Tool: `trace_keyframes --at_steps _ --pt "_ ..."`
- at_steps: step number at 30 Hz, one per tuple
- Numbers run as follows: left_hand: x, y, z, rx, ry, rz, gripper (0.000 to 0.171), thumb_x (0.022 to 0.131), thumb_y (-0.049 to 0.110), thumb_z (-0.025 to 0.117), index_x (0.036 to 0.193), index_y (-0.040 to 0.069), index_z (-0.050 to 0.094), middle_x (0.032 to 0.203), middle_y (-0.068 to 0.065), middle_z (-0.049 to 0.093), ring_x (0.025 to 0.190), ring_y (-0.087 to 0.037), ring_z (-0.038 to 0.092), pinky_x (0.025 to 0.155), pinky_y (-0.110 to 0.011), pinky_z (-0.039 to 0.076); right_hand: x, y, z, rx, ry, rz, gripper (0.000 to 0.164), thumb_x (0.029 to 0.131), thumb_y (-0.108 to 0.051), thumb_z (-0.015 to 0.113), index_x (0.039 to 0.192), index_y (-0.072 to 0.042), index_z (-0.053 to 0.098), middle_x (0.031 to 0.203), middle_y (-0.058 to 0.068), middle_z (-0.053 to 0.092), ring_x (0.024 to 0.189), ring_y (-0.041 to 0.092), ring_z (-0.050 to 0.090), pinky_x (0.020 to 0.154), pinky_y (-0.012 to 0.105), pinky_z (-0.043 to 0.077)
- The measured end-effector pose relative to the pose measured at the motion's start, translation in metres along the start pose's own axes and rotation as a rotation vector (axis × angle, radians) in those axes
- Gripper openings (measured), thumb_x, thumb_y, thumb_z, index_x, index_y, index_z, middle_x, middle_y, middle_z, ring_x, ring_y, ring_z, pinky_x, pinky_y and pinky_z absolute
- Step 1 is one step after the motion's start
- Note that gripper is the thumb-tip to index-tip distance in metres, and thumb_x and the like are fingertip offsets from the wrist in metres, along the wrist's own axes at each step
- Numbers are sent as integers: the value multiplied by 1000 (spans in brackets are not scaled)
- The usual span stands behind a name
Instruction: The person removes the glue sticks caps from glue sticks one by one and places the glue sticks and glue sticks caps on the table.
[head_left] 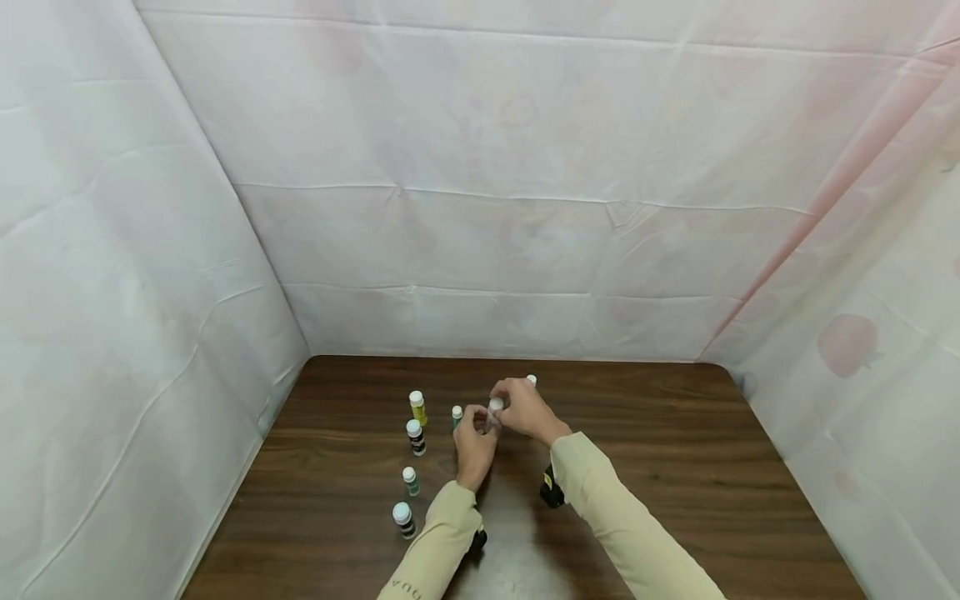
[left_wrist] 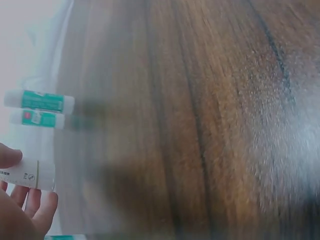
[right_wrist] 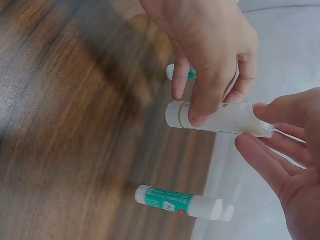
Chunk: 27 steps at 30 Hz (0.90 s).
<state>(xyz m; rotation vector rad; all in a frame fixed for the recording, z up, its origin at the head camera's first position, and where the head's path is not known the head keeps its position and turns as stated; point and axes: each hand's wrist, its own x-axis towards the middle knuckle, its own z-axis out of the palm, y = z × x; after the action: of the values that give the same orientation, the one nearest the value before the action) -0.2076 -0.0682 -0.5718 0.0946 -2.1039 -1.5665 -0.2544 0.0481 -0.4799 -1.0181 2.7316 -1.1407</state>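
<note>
Both hands hold one white glue stick point(right_wrist: 227, 118) off the table, above its middle. My left hand point(head_left: 475, 450) grips the tube's body between thumb and fingers. At the cap end, my right hand point(head_left: 525, 410) pinches the ridged white cap with thumb and fingertips. In the right wrist view the stick lies sideways across the picture, its cap toward the right hand. A green-labelled glue stick point(right_wrist: 167, 199) stands apart from the hands. Two more green-labelled sticks, one of them this stick point(left_wrist: 42, 101), appear side by side in the left wrist view.
Left of the hands, a loose row holds a yellow tube point(head_left: 418, 410), a dark-labelled stick point(head_left: 416, 439), a green stick point(head_left: 411, 482) and another dark-labelled stick point(head_left: 404, 520), all white-capped. A small green stick point(head_left: 457, 415) stands by the left hand. Curtains border the wooden table point(head_left: 675, 500).
</note>
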Motion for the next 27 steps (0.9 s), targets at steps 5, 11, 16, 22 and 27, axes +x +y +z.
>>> trace_keyframes --at_steps 5,11,16,22,27 --pt "-5 16 -10 -7 -22 31 21 77 -5 68 93 5 59 88 -8 62 77 -23 63 67 -35 54 -10 -11 -13 37 7 -31 17 80 2 67 97 -2 67 89 9 65 68 13 60 79 44 51" --pt "-12 38 -22 27 -62 56 27 70 -4 70 90 11 60 86 -2 63 76 -15 64 67 -30 54 -24 -24 -30 41 36 -101 17 75 3 71 91 -1 68 84 8 65 66 17 61 60 28 52" --pt "-17 57 -32 42 -117 86 28 66 -2 71 88 12 61 83 0 64 73 -15 64 66 -30 55 -35 -36 -46 46 10 -167 15 75 0 73 88 -4 68 81 5 65 67 20 62 57 22 49" --pt "-25 78 -49 47 -189 173 30 64 1 72 89 14 61 84 2 64 71 -16 62 62 -30 55 -52 -50 -62 106 -13 -174 17 77 -6 76 90 -10 66 85 0 64 69 15 61 56 26 51" --pt "-35 94 -66 63 -218 287 34 62 1 75 90 16 61 82 6 61 68 -12 59 58 -29 53 -70 -62 -69 200 -43 -163 20 79 -9 76 95 -11 65 89 0 64 71 14 62 58 27 54"
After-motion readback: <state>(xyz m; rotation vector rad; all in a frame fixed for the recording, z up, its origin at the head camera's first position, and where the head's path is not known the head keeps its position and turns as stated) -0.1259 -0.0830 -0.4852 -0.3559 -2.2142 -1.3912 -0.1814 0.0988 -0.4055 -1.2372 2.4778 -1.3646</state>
